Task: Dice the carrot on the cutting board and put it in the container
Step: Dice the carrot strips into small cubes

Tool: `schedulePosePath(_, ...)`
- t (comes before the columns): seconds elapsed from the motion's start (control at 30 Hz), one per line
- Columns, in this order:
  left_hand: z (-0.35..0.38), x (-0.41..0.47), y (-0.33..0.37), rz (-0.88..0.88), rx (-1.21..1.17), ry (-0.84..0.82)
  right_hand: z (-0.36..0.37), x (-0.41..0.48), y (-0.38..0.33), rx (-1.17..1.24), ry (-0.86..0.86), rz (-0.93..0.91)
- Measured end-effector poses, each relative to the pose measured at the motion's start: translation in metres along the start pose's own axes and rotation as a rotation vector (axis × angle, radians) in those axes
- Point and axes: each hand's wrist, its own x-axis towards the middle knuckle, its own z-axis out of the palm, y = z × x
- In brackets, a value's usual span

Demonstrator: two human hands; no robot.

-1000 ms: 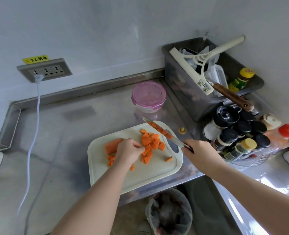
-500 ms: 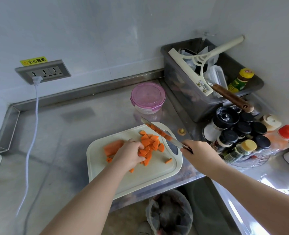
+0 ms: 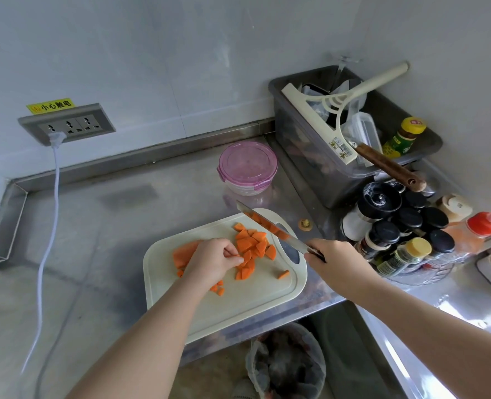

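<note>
Currently, your left hand (image 3: 214, 262) sits over the middle of the cutting board (image 3: 252, 306), fingers curled, thumb meeting the fingertips at the left edge of the diced carrot (image 3: 252, 244). Cannot tell whether a piece is pinched between them.

- Diced carrot: loose heap on the far half of the board, just right of your left hand. 1 stray piece (image 3: 283, 274) lies apart toward the board's right side; a few small bits (image 3: 218, 289) lie beside your left wrist.
- Uncut carrot chunk (image 3: 183, 251): on the board, left of your left hand and partly hidden by it.
- Right hand (image 3: 335, 260): wrapped around the handle of the knife (image 3: 270, 227). Blade runs above the board's far right corner, tip aimed toward the container (image 3: 247, 165). Orange shows along the blade; stuck bits or reflection, cannot tell.
- Container: round, clear, pink lid on, standing on the steel table (image 3: 108, 240) beyond the board, apart from it.
- Right of the container: grey bin (image 3: 310, 156) with a cream squeegee (image 3: 319, 122) lying across it. Nearer you, a cluster of black-capped spice jars (image 3: 405, 226).
- Wall socket (image 3: 67, 126) at left, white cable (image 3: 47, 240) trailing down over the table.
- Lined waste bin (image 3: 287, 364) below the table edge.
</note>
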Motion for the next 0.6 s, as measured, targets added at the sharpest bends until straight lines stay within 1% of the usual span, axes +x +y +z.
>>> schedulePosePath(0.1, -0.008, -0.006, 0.000, -0.053, -0.090, -0.074, 0.002, 0.000, 0.002, 0.010, 0.006, -0.004)
schedulePosePath(0.17, -0.005, -0.014, 0.003, -0.039, -0.036, -0.160, 0.003, 0.000, 0.003, 0.017, 0.007, -0.001)
schedulePosePath(0.23, 0.005, -0.024, 0.006, 0.004, 0.092, -0.212, 0.004, 0.000, 0.002, 0.017, 0.005, 0.000)
schedulePosePath(0.33, 0.019, -0.036, 0.006, 0.053, 0.255, -0.198, 0.007, 0.001, -0.002, 0.008, -0.001, -0.012)
schedulePosePath(0.47, 0.021, -0.041, -0.002, 0.110, 0.339, -0.087, 0.008, -0.001, -0.005, 0.027, -0.013, -0.025)
schedulePosePath(0.53, 0.017, -0.042, -0.005, 0.122, 0.319, -0.096, 0.008, -0.003, -0.005, 0.027, -0.012, -0.032)
schedulePosePath(0.6, 0.014, -0.046, -0.006, 0.171, 0.334, -0.159, 0.008, -0.003, -0.005, 0.032, -0.011, -0.035)
